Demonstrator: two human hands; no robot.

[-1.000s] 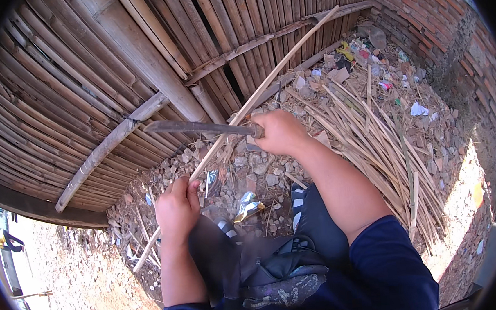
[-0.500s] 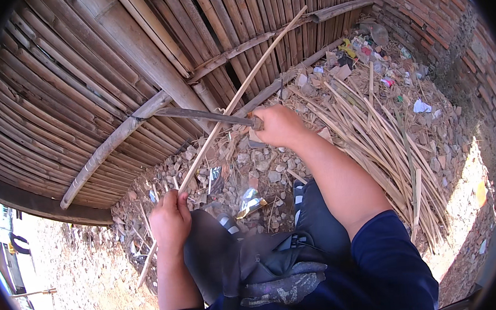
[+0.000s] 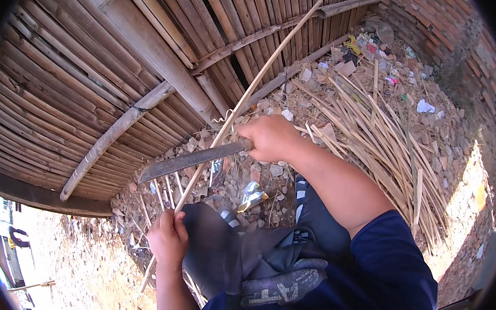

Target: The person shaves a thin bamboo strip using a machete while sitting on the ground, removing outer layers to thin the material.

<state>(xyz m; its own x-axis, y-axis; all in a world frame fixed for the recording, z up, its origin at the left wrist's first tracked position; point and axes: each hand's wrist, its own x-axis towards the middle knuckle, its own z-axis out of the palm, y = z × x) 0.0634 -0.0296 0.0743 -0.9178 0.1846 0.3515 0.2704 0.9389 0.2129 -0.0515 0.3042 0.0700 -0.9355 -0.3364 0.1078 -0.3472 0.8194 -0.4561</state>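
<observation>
The left hand (image 3: pixel 168 237) is closed around a long, pale wooden strip (image 3: pixel 264 69), with its thumb laid along it. The right hand (image 3: pixel 273 138) is closed in a fist around the handle of a large knife (image 3: pixel 193 159). The broad, dark blade goes to the left, across the front of the strip, between the two hands; I cannot tell if its edge touches the wood. The strip stands slanting: its lower end comes out below the left hand, and its upper end reaches up to the right, before the bamboo wall (image 3: pixel 68 87). Just above the right hand, a thin curled shaving (image 3: pixel 222 118) is beside the strip.

Under the hands are the knees in dark trousers (image 3: pixel 209 248). Between the knees, on the stony ground (image 3: pixel 276 183), lies a shiny wrapper (image 3: pixel 252 196) of silver and yellow colour.

Farther to the right, a loose pile of similar strips (image 3: pixel 375 145) lies on the ground, most of them in nearly the same direction. Beyond this pile, toward the corner where the bamboo wall meets the brick wall (image 3: pixel 423 7), there is scattered litter, with a white scrap (image 3: pixel 425 106) nearer to the right edge of the ground.
</observation>
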